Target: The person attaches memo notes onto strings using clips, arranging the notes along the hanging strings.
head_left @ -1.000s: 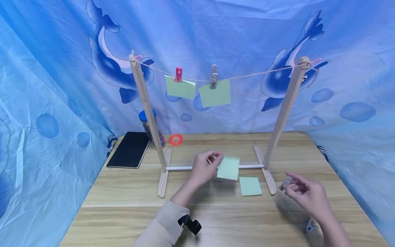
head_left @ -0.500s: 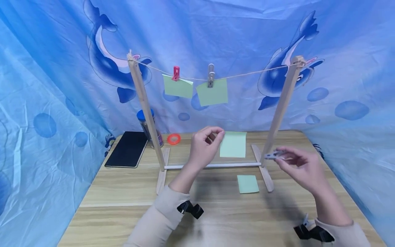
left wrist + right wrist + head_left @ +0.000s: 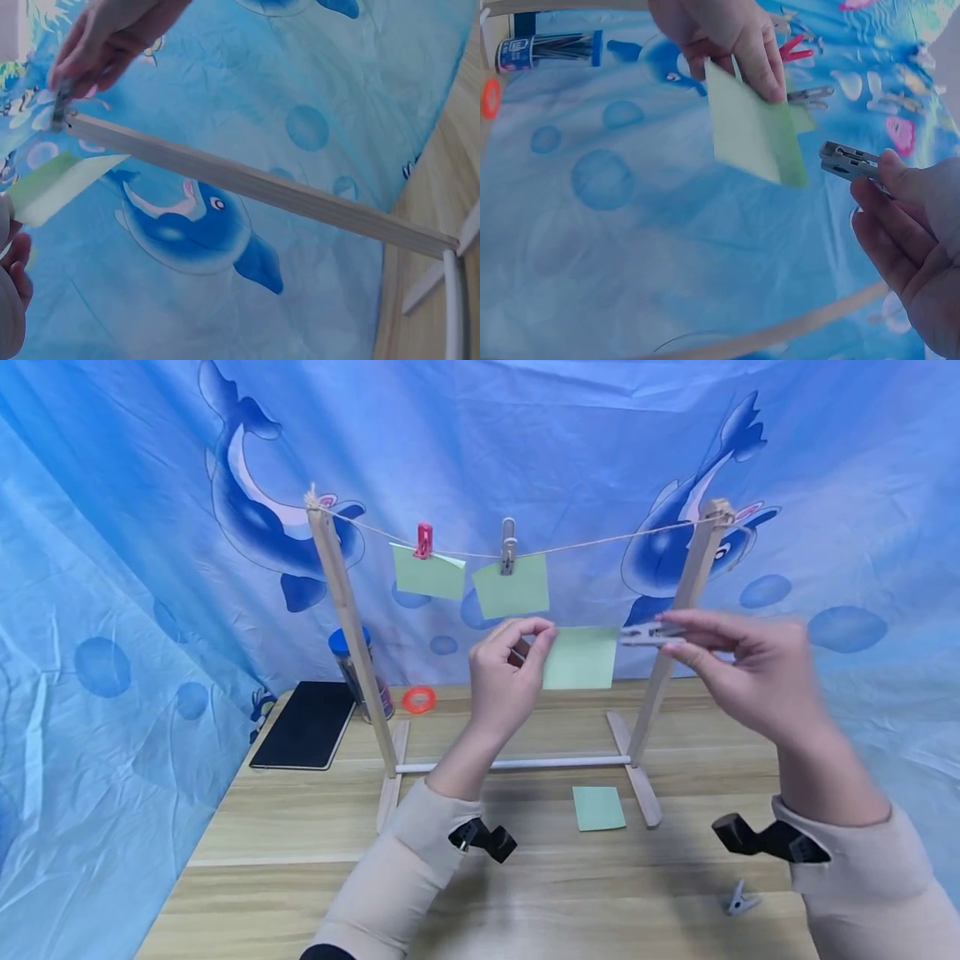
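Note:
My left hand (image 3: 510,672) pinches a green sticky note (image 3: 581,658) by its left edge, below the string (image 3: 600,540). A grey clothespin (image 3: 641,634) is pinched between thumb and fingers of my right hand (image 3: 750,672), just right of the note. In the right wrist view, the clothespin (image 3: 847,160) and note (image 3: 754,127) are apart. Two green notes hang on the string, one by a red clothespin (image 3: 423,541), the other by a grey clothespin (image 3: 508,547). Another sticky note (image 3: 598,808) lies on the table, and a spare clothespin (image 3: 741,900) sits near the front right.
Wooden posts, left (image 3: 352,635) and right (image 3: 675,635), hold the string; a white rod (image 3: 555,763) joins their feet. Behind the left post stand a blue-lidded jar (image 3: 348,647) and a red ring (image 3: 418,699). A black tablet-like slab (image 3: 303,725) lies at left.
Both hands have risen from near the table towards the string. The left carries the sticky note up, and the right brings the clothespin up and left, close to the note.

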A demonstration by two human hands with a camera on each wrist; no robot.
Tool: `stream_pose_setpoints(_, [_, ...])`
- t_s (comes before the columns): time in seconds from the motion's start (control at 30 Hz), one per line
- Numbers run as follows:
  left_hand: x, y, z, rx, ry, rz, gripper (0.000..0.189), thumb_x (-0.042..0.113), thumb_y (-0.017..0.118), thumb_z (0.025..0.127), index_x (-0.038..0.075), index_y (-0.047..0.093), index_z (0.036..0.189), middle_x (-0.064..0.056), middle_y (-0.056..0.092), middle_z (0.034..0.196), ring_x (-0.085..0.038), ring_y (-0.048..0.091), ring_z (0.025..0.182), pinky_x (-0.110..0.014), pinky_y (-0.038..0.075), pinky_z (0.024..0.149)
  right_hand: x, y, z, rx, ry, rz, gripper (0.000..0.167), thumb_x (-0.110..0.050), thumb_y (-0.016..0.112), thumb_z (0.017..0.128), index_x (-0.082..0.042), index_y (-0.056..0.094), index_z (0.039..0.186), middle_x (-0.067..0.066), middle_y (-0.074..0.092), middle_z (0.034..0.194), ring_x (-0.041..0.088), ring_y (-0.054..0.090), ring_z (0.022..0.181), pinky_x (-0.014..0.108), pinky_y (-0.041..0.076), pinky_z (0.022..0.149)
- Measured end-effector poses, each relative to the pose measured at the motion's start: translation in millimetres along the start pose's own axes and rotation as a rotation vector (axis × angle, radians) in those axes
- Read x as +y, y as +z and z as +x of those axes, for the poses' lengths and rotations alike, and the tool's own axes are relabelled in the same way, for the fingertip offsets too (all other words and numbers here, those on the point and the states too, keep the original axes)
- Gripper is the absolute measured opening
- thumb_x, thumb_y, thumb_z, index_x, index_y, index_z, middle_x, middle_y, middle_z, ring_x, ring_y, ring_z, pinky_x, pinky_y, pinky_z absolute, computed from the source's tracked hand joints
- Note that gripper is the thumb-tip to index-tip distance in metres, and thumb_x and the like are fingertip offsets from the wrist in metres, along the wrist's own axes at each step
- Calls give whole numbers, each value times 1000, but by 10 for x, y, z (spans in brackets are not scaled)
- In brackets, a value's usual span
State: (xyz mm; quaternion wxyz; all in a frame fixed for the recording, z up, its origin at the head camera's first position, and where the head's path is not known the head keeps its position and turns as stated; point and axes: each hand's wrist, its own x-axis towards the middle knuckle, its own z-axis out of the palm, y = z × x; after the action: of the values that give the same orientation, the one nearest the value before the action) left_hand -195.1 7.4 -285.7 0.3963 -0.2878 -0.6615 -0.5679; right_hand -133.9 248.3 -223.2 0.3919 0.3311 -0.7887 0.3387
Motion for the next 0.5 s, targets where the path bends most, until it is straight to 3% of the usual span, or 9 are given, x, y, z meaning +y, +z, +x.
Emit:
stream_pose_setpoints(0.07, [24,40,51,41,7,5,14,15,71,97,2,76,95,-7,71,89,-11,52,55,-23,46,52,-72,-12,144,-13,-28,-63,35,17,82,71,0,79,102,8,77,89,-16,63,80,13,21,41])
stream_pose_setpoints(0.13, [53,72,95,82,8,7,13,14,72,96,2,76,94,-7,70,90,-12,50,54,-23,45,51,-133,-17,284,-30,-62,-118,33,13,83,74,-2,79,102,11,77,87,-20,60,82,14,20,42])
stream_pose_setpoints(0.3, [113,122,176,137,-12,7,13,14,73,95,2,77,94,-7,69,92,-12,49,53,-22,43,50,-219,-10,615,-31,-153,-137,25,8,83,77,-2,80,100,12,77,85,-22,58,83,12,21,47])
stream_pose_setpoints(0.37, [130,133,208,143,-25,10,14,16,73,95,2,77,95,-6,70,92,-12,49,53,-22,43,50,-237,-18,733,-37,-188,-161,21,6,82,80,-2,80,100,11,77,84,-18,59,74,13,20,47])
stream_pose_setpoints(0.5, [148,147,271,140,-43,26,15,17,73,95,3,77,95,-6,72,90,-11,48,52,-22,42,50,-266,-62,914,-92,-262,-265,15,-1,79,87,1,79,101,12,77,84,8,69,63,14,18,46])
